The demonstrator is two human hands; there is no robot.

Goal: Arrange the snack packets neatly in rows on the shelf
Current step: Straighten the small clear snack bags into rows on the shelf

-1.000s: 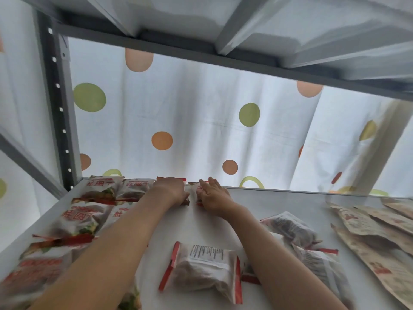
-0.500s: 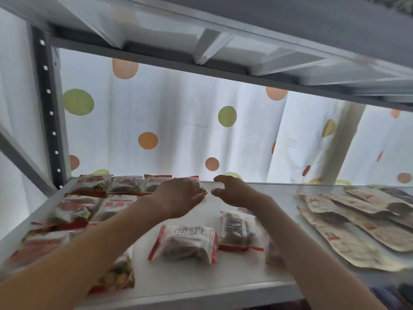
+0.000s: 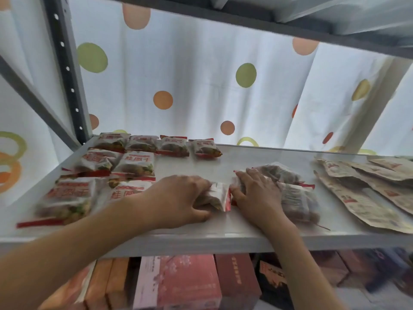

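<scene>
Head view: our left hand (image 3: 178,201) grips a white packet (image 3: 215,196) on the shelf (image 3: 223,231), fingers curled; our right hand (image 3: 257,193) lies flat on loose packets (image 3: 297,198). We should slide it left, flush beside the rows (image 3: 134,164).

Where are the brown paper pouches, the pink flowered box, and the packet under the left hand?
Brown paper pouches (image 3: 366,204): head view, front pouch's face.
Pink flowered box (image 3: 185,285): head view, front face.
White red-edged snack packet (image 3: 218,196): head view, exposed end.

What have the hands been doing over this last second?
Both hands drew back from the back row toward the front. The left hand now grips a clear red-edged snack packet; the right hand rests on another packet. The brown paper pouches stayed put.
</scene>
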